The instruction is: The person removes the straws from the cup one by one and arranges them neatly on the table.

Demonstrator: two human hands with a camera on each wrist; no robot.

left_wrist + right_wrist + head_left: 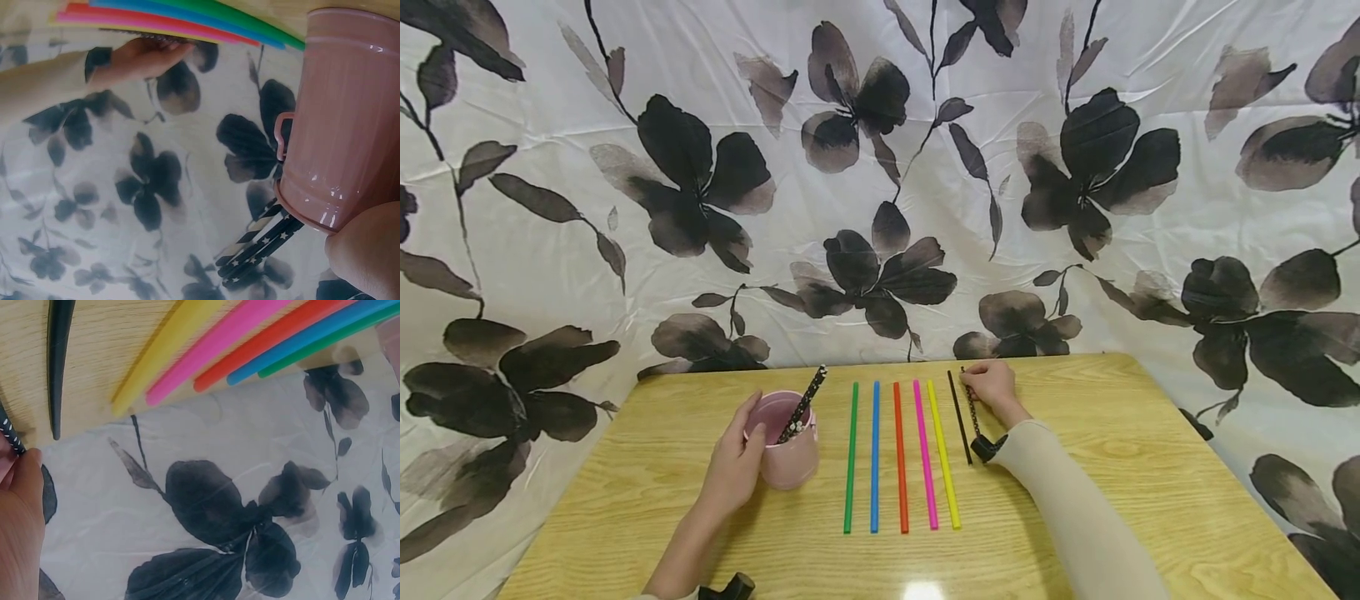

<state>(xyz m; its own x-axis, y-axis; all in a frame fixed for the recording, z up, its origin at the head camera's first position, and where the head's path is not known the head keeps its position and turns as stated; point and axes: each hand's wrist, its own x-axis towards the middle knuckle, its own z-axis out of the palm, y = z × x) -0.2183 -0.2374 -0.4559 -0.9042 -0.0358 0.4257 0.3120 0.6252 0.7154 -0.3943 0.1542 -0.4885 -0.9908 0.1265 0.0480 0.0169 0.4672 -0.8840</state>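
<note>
My left hand (pixel 734 460) grips a small pink metal bucket (pixel 792 468) from its left side, thumb against the rim. Black-and-white patterned straws (pixel 803 406) lean out of the bucket; the left wrist view shows stars on some and stripes on another. At the table's far edge, my right hand (pixel 994 390) pinches the upper end of a black straw with white marks (pixel 7 430), which lies along the table. A plain black straw (pixel 959 418) lies just left of it.
Left of the black straw, a row of straws lies on the wooden table (pixel 625 500): yellow (pixel 943 458), pink (pixel 925 458), red (pixel 900 458), blue (pixel 875 458) and green (pixel 851 458). A flower-printed cloth (pixel 880 192) hangs behind the table.
</note>
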